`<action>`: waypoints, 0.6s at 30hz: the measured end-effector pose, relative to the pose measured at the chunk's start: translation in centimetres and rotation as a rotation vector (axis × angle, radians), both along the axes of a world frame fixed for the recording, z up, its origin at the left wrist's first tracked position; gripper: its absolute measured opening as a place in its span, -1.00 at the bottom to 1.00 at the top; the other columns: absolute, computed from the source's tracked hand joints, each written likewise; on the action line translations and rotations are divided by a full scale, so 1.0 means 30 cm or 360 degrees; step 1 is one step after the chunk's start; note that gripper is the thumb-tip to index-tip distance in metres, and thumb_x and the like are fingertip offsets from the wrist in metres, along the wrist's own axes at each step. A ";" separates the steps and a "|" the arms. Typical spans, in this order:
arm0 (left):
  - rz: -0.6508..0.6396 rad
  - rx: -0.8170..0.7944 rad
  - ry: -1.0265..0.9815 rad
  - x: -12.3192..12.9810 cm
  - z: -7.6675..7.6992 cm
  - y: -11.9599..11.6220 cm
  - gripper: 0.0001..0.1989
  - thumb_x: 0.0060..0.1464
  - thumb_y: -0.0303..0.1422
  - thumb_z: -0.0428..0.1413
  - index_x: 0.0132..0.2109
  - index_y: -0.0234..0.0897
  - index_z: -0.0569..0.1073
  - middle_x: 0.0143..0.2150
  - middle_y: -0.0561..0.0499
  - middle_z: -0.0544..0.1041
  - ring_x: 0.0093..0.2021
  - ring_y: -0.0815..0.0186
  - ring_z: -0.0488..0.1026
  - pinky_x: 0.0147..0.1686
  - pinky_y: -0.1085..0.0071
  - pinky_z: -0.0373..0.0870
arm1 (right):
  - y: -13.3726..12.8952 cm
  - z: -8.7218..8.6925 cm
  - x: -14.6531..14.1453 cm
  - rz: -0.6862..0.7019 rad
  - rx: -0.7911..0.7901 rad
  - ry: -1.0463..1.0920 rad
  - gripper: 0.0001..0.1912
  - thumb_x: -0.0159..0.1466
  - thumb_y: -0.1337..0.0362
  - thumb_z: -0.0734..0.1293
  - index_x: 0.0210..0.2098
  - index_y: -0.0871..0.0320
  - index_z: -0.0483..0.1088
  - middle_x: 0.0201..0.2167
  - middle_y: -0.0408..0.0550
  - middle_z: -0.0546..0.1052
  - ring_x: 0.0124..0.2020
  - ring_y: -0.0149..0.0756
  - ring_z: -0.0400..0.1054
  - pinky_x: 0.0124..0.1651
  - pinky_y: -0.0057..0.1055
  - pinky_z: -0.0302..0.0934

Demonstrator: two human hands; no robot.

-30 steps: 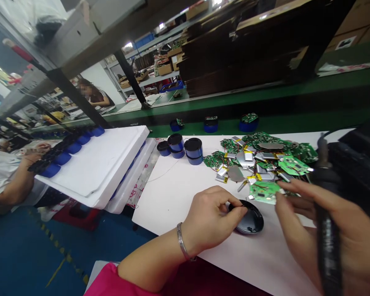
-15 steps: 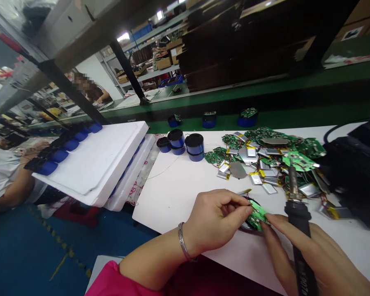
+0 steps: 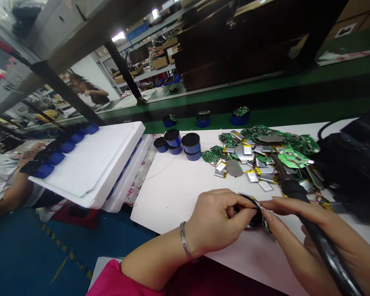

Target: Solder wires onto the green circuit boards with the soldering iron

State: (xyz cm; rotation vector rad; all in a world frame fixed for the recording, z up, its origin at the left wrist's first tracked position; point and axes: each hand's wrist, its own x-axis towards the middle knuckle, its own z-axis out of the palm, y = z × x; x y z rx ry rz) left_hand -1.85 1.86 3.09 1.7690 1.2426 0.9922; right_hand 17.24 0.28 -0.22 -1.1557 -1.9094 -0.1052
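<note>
A round dark housing (image 3: 252, 222) sits on the white board at the front, partly covered by my fingers. My left hand (image 3: 223, 220) pinches at its rim; what lies between the fingertips is too small to tell. A small circuit board (image 3: 267, 228) is tilted on edge at the housing's right side, with my right hand (image 3: 314, 234) closed on its upper edge by thumb and forefinger. A black-handled soldering iron (image 3: 320, 242) also rests in my right hand, its tip pointing away over the pile of green boards (image 3: 292, 158) and silver battery cells (image 3: 252, 176).
Blue-and-black cylinders (image 3: 191, 146) stand on the white board (image 3: 160, 197), and three more units stand on the green surface behind. White foam trays (image 3: 95, 164) are at left, beside a co-worker's arm. A black object (image 3: 351, 172) is at right.
The circuit board has gone from lying face up over the housing to standing tilted at its right. My right hand has turned, and the iron leans further left at its tip.
</note>
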 end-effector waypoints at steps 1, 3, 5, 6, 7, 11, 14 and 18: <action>-0.0006 0.0011 0.0007 0.000 -0.001 0.000 -0.86 0.16 -0.43 0.24 -0.21 -0.31 0.72 -0.42 0.01 0.59 -0.46 0.39 0.42 -0.38 0.47 0.37 | 0.003 0.000 0.000 0.0018 0.0002 -0.0027 -0.65 0.54 0.01 0.25 0.15 0.10 0.36 -0.08 -0.19 0.56 -0.17 -0.44 0.51 -0.23 -0.52 0.36; -0.0009 0.0034 0.0008 0.001 -0.004 0.000 -0.87 0.16 -0.44 0.24 -0.22 -0.29 0.72 -0.42 0.03 0.59 -0.47 0.40 0.42 -0.38 0.48 0.37 | 0.005 -0.001 -0.007 -0.0009 -0.0027 0.0052 -0.62 0.55 -0.04 0.22 0.12 0.10 0.37 -0.14 -0.15 0.56 -0.24 -0.43 0.51 -0.46 -0.55 0.30; -0.0007 0.0064 0.0000 0.001 -0.006 -0.001 -0.87 0.15 -0.46 0.25 -0.22 -0.29 0.72 -0.42 0.03 0.60 -0.47 0.40 0.42 -0.38 0.49 0.37 | 0.003 -0.002 -0.018 -0.0167 -0.0149 0.0261 -0.55 0.52 -0.17 0.20 0.05 0.06 0.40 -0.23 -0.17 0.54 -0.49 -0.49 0.41 -0.62 -0.57 0.18; -0.0007 0.0081 -0.0004 0.002 -0.007 -0.001 -0.88 0.14 -0.47 0.25 -0.23 -0.30 0.72 -0.42 0.02 0.61 -0.47 0.40 0.42 -0.39 0.49 0.37 | 0.000 -0.002 -0.023 -0.0189 -0.0199 0.0313 -0.53 0.50 -0.21 0.22 0.03 0.04 0.41 -0.27 -0.19 0.54 -0.59 -0.52 0.32 -0.65 -0.58 0.15; -0.0010 0.0094 -0.0006 0.002 -0.007 -0.001 -0.88 0.14 -0.48 0.26 -0.23 -0.31 0.72 -0.42 0.02 0.61 -0.47 0.40 0.42 -0.39 0.50 0.37 | -0.003 -0.003 -0.026 -0.0162 -0.0232 0.0312 -0.53 0.47 -0.21 0.26 0.04 0.03 0.41 -0.28 -0.21 0.53 -0.65 -0.56 0.23 -0.65 -0.61 0.16; -0.0013 0.0128 -0.0023 0.005 -0.004 0.001 -0.89 0.13 -0.51 0.26 -0.25 -0.36 0.72 -0.42 -0.01 0.61 -0.46 0.41 0.43 -0.38 0.51 0.37 | -0.011 -0.011 -0.022 -0.0245 -0.0271 0.0363 -0.58 0.42 -0.19 0.32 0.04 -0.05 0.43 -0.24 -0.28 0.56 -0.53 -0.53 0.38 -0.61 -0.62 0.17; -0.0015 0.0145 -0.0042 0.006 -0.006 0.001 -0.89 0.12 -0.53 0.26 -0.25 -0.37 0.72 -0.42 -0.01 0.61 -0.46 0.41 0.44 -0.37 0.51 0.38 | -0.011 -0.032 -0.002 -0.0319 -0.0307 0.0367 -0.56 0.39 -0.22 0.32 0.03 -0.05 0.44 -0.24 -0.26 0.57 -0.41 -0.46 0.46 -0.60 -0.59 0.18; -0.0023 0.0170 -0.0041 0.006 -0.013 0.001 -0.88 0.12 -0.53 0.26 -0.24 -0.35 0.72 -0.44 0.01 0.60 -0.47 0.42 0.43 -0.38 0.51 0.38 | -0.021 -0.070 0.013 -0.0319 -0.0413 0.0306 -0.47 0.32 -0.19 0.38 0.09 0.02 0.46 -0.24 -0.07 0.56 -0.42 -0.31 0.45 -0.45 -0.46 0.34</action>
